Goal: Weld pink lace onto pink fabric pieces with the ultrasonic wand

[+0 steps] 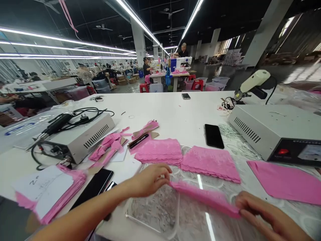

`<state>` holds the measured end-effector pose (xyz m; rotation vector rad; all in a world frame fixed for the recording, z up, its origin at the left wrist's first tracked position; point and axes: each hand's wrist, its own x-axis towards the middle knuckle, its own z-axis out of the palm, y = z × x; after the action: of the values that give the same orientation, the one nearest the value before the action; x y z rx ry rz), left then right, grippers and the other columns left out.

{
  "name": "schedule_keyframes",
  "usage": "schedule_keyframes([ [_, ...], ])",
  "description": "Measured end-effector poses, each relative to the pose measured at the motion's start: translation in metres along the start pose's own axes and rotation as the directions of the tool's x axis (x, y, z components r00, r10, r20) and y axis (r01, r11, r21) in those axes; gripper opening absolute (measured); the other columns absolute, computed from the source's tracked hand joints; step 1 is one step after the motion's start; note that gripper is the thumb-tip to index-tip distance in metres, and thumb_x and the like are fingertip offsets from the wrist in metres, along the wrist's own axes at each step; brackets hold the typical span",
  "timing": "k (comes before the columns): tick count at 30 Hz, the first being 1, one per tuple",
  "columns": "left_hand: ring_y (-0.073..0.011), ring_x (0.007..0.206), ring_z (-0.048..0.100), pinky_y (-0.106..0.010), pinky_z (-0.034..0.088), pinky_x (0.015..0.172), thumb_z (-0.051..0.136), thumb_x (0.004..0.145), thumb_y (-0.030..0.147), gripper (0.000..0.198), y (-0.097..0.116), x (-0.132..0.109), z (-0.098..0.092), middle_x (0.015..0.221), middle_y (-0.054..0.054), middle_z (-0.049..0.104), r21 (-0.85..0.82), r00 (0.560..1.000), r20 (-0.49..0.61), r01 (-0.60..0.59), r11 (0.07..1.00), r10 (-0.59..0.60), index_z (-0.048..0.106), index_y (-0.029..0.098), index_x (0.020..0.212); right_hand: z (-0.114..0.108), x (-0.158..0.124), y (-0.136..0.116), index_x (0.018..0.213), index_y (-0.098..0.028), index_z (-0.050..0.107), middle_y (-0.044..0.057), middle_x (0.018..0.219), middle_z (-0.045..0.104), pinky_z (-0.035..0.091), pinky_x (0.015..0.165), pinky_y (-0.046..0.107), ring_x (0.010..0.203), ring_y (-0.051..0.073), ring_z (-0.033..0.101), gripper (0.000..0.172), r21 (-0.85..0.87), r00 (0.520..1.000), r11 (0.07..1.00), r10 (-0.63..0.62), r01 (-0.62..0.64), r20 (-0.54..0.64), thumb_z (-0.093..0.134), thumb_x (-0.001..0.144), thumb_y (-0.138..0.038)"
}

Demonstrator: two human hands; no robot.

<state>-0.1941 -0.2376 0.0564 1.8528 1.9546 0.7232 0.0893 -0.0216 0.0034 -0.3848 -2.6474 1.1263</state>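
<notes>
Between my two hands stretches a strip of pink fabric (205, 198), slightly blurred. My left hand (150, 179) pinches its left end. At its right end my right hand (263, 211) has thumb and fingers closed on the corner. Below the strip lies a clear plastic sheet or tray (155, 209) on the white table. Just beyond it sit two stacks of pink lace pieces, a left stack (160, 150) and a right stack (210, 162), side by side. A flat pink fabric piece (288, 180) lies to the right.
Grey machine boxes stand at the left (82, 137) and right (278, 130), the left one carrying a corded tool (56, 124). A black phone (214, 136), a black marker (138, 140), tied pink bundles (107, 145) and a paper-topped pink stack (50, 190) lie around. Other people work farther back.
</notes>
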Motion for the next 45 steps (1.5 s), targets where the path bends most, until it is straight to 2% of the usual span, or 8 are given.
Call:
schedule_keyframes([
  [3,-0.0147,0.087,0.067,-0.025,0.054,0.076,0.057,0.092,0.017,0.012,-0.024,0.035,-0.035,0.104,-0.005,0.07,0.017,0.998,-0.061,0.031,0.999,-0.03,0.065,0.017,0.083,-0.027,0.052,-0.017,0.069,-0.022,0.055,0.002,0.066,0.054,0.048,0.054,0.027,0.06,0.016,0.054,0.044,0.062,0.995,0.993,0.099,-0.1,0.022,0.043,0.093,-0.057],
  [7,-0.0197,0.101,0.064,-0.038,0.053,0.087,0.059,0.096,0.028,0.015,-0.067,0.067,-0.08,0.109,-0.007,0.066,0.082,0.978,-0.202,0.069,0.994,-0.051,0.065,0.014,0.096,-0.049,0.139,-0.039,0.071,-0.021,0.057,-0.001,0.059,0.049,0.038,0.048,0.027,0.053,0.014,0.045,0.043,-0.04,0.987,0.999,-0.038,0.032,-0.155,0.047,0.088,-0.059],
  [10,-0.0225,0.109,0.061,-0.044,0.052,0.092,0.059,0.097,0.033,0.024,-0.092,0.062,-0.097,0.121,-0.009,0.061,0.152,0.955,-0.292,0.092,0.984,-0.044,0.063,0.015,0.112,-0.041,0.19,-0.044,0.082,-0.021,0.058,0.002,0.07,0.056,0.042,0.057,0.029,0.062,0.016,0.05,0.03,-0.097,0.966,0.99,-0.125,0.105,-0.227,0.046,0.091,-0.046],
  [13,-0.0225,0.107,0.062,-0.045,0.052,0.093,0.06,0.097,0.033,0.025,-0.109,0.037,-0.088,0.12,-0.009,0.062,0.221,0.963,-0.269,0.096,0.971,-0.034,0.062,0.015,0.115,-0.011,0.212,-0.039,0.079,-0.021,0.058,0.005,0.079,0.06,0.046,0.066,0.031,0.07,0.016,0.054,0.02,-0.155,0.955,0.964,-0.242,0.216,-0.173,0.047,0.091,-0.034],
  [19,-0.022,0.108,0.062,-0.045,0.052,0.094,0.06,0.097,0.03,0.02,-0.126,-0.006,-0.047,0.118,-0.008,0.063,0.29,0.98,-0.192,0.111,0.95,-0.056,0.064,0.015,0.109,0.043,0.2,-0.019,0.08,-0.021,0.06,0.005,0.084,0.062,0.049,0.071,0.032,0.074,0.017,0.058,0.018,-0.219,0.939,0.913,-0.339,0.343,0.057,0.045,0.09,-0.019],
  [34,-0.0207,0.112,0.061,-0.036,0.05,0.097,0.048,0.096,0.021,0.017,-0.129,-0.022,-0.037,0.122,-0.008,0.063,0.391,0.977,-0.213,0.107,0.914,-0.022,0.062,0.02,0.087,0.05,0.194,-0.012,0.086,-0.02,0.066,0.006,0.091,0.066,0.049,0.073,0.03,0.08,0.017,0.061,0.019,-0.238,0.925,0.894,-0.359,0.379,0.124,0.049,0.09,-0.012],
  [40,-0.0275,0.114,0.058,-0.045,0.048,0.097,0.046,0.097,0.027,0.019,-0.114,-0.019,-0.041,0.126,-0.013,0.06,0.421,0.971,-0.229,0.032,0.906,0.072,0.063,0.019,0.094,0.028,0.175,-0.011,0.1,-0.023,0.068,0.008,0.104,0.067,0.051,0.083,0.032,0.092,0.018,0.063,0.02,-0.169,0.96,0.948,-0.278,0.27,-0.026,0.054,0.087,-0.016],
  [45,-0.0205,0.103,0.061,-0.036,0.048,0.093,0.048,0.098,0.021,0.017,-0.066,0.025,-0.01,0.111,-0.008,0.065,0.395,0.98,-0.078,-0.138,0.908,0.183,0.065,0.021,0.096,-0.006,0.132,0.006,0.084,-0.02,0.067,0.005,0.079,0.067,0.049,0.06,0.028,0.066,0.016,0.059,0.017,-0.125,0.983,0.988,-0.104,0.086,-0.15,0.051,0.089,-0.025],
])
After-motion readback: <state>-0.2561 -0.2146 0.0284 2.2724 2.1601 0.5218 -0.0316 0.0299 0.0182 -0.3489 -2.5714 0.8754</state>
